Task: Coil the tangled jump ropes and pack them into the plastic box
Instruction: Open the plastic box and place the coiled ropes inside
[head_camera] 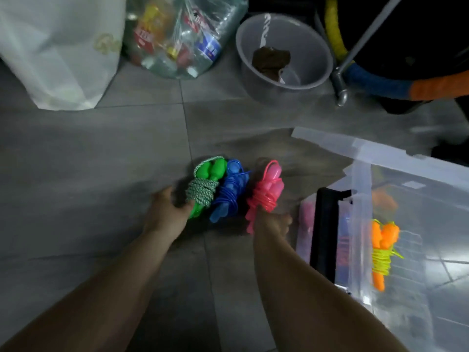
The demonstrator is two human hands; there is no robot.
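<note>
Coiling looks done; this is packing. The left hand [169,210] curls round the green jump rope [205,189], the right hand [275,224] grips the pink jump rope [265,193], and the blue jump rope [229,190] lies between their fingers. Next they need lifting into the plastic box [418,179], to the right of the right fingers, beside the orange jump rope [383,250]

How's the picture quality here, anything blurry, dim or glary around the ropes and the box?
Head view: dim overall; motion blur softens the left hand gripping the green rope and the right hand holding the pink rope. Head view: pale reflections wash the clear plastic box, though the orange rope inside is readable.
</note>
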